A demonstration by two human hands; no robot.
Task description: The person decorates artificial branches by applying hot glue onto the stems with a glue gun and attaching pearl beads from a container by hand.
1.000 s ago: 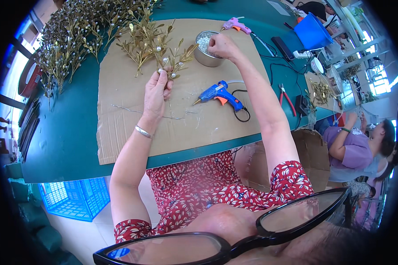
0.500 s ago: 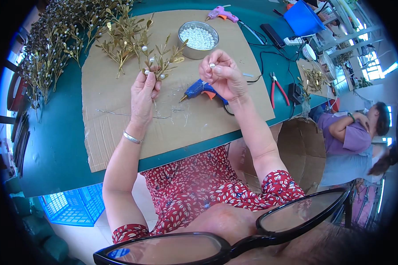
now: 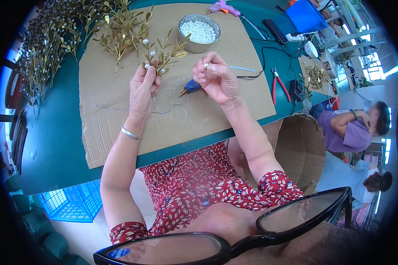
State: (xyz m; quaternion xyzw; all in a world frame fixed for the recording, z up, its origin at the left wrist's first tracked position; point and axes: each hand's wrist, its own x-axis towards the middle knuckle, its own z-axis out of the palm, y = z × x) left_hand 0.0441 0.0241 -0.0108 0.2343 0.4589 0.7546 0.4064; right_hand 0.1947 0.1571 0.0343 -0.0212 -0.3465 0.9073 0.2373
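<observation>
My left hand (image 3: 143, 86) pinches the stem of a gold leafy sprig (image 3: 166, 56), which carries several white pearl beads among its leaves. Between the thumb and fingertips of my right hand (image 3: 216, 79) is a single white pearl bead (image 3: 206, 65), held to the right of the sprig and apart from it. Partly covered by that hand, a blue glue gun (image 3: 190, 87) lies on the cardboard sheet (image 3: 115, 145) with its nozzle pointing left. Just beyond my right hand stands a round metal tin (image 3: 199, 46) filled with white pearl beads.
Loose gold sprigs (image 3: 124, 37) lie behind my left hand, and a big heap of beaded sprigs (image 3: 44, 48) fills the far left. Red-handled pliers (image 3: 280, 87), cables and a pink glue gun (image 3: 224, 7) are around the board. A person in purple (image 3: 347, 130) is at the right.
My right hand with the bead has moved a little left, closer to the sprig, and now covers more of the blue glue gun. The left hand keeps its hold.
</observation>
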